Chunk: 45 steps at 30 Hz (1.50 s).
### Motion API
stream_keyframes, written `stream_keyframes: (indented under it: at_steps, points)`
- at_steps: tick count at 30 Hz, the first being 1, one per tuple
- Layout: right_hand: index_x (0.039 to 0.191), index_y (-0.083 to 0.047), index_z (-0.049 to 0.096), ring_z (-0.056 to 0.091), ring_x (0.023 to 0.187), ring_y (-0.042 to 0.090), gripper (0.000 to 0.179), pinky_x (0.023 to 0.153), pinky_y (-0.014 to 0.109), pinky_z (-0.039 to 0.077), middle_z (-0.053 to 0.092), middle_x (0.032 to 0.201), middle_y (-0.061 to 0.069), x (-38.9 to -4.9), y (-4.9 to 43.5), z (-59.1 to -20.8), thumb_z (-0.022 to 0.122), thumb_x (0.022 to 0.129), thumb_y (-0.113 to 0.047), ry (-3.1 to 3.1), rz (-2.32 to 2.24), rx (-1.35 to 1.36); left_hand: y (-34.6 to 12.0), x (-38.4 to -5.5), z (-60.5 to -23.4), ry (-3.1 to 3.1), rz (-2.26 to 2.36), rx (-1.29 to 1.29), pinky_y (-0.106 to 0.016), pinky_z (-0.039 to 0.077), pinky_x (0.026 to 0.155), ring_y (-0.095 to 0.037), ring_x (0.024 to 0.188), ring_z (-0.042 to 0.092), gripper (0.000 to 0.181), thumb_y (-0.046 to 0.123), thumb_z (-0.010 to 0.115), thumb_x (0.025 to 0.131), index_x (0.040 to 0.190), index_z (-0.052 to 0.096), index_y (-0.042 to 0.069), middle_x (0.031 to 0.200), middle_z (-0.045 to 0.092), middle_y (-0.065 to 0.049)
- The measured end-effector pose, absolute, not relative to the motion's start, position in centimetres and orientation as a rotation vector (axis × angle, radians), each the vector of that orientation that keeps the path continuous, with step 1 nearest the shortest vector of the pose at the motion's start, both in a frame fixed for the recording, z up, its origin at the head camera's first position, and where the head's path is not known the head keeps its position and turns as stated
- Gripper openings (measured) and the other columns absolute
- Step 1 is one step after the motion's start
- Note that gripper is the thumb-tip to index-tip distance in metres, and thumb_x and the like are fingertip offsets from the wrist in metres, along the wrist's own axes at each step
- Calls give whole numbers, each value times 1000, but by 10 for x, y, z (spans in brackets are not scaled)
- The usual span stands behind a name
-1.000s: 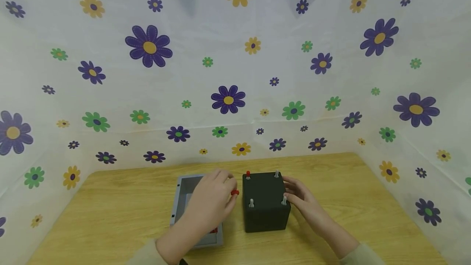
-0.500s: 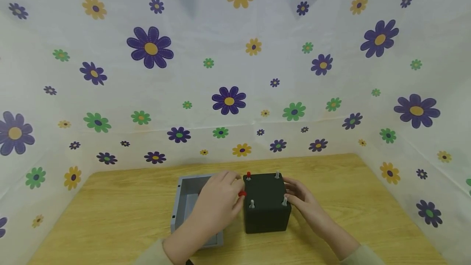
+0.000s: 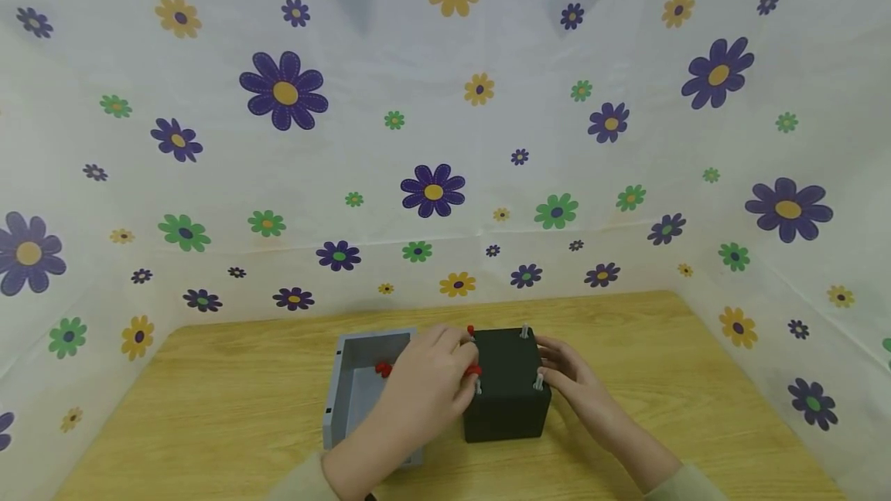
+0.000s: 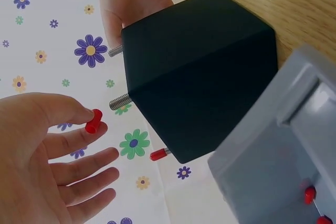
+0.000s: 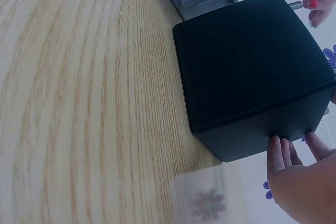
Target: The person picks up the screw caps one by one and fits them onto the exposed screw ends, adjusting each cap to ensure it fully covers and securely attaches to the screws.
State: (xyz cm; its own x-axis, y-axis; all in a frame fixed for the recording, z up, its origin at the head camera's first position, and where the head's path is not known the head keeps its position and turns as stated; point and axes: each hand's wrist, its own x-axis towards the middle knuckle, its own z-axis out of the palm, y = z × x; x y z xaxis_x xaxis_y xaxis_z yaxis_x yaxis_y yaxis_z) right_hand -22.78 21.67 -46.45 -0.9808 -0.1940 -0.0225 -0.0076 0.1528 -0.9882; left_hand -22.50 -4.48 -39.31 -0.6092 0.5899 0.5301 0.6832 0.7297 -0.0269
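Near the front left bolt of a black block, my left hand pinches a small red cap between thumb and index finger; its other fingers are spread. In the left wrist view, the cap is apart from the threaded bolt. Another red cap covers the back left bolt. Bare bolts stand at the back right and front right. My right hand rests its fingertips and thumb against the block's right side.
Left of the block, a grey bin stands partly behind my left hand and forearm. Loose red caps lie inside it. The wooden table ends at a flower-patterned white sheet at the back and sides.
My left hand has moved right with the red cap, from beside the bin to over the block's left edge. Red caps in the bin have come into view. My right hand stays put.
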Motion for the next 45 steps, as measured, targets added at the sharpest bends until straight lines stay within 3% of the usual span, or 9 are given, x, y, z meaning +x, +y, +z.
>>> stream_keyframes:
  at_steps: [10,45]
  points:
    - [162,-3,35,41,150,41,55,121,46,42,39,164,27,-225,216,-462,52,112,-18,2263,-1940,-228,-36,-224,-396,-2390,-245,-1004,-32,58,90,-14,97,64,13,23,85,90,92,73,17,101,70,2]
    - [161,-5,37,43,148,41,54,122,50,41,43,162,27,-227,216,-464,53,111,-17,2283,-1948,-200,-30,-228,-412,-2403,-310,-995,-33,59,91,-14,96,65,14,23,86,89,90,73,19,99,69,4]
